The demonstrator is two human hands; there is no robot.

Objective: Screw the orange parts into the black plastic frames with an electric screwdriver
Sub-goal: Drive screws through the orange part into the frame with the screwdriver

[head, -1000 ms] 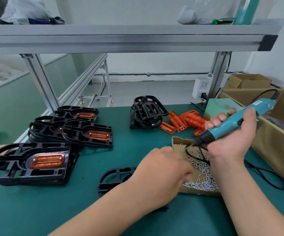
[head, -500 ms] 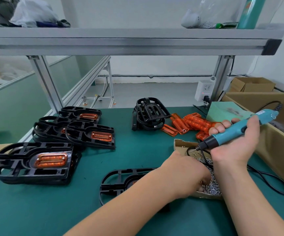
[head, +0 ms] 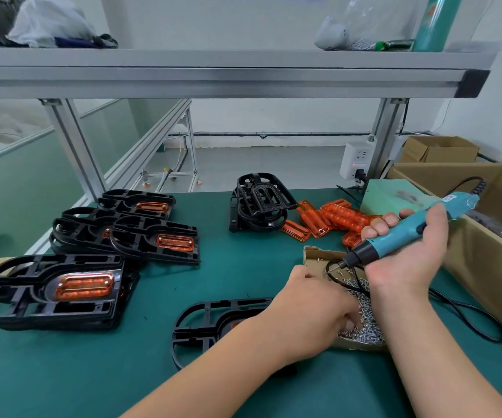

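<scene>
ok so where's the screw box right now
Head view, right of centre: the cardboard screw box lies just right of the near black frame, nearer than the loose orange parts, with the left hand in it.

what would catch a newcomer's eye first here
The teal electric screwdriver stands out, gripped in the right hand at the right, its tip over a cardboard box of screws where the left hand digs. Next come the bright orange parts piled at the back, and black frames with orange inserts stacked on the left.
</scene>
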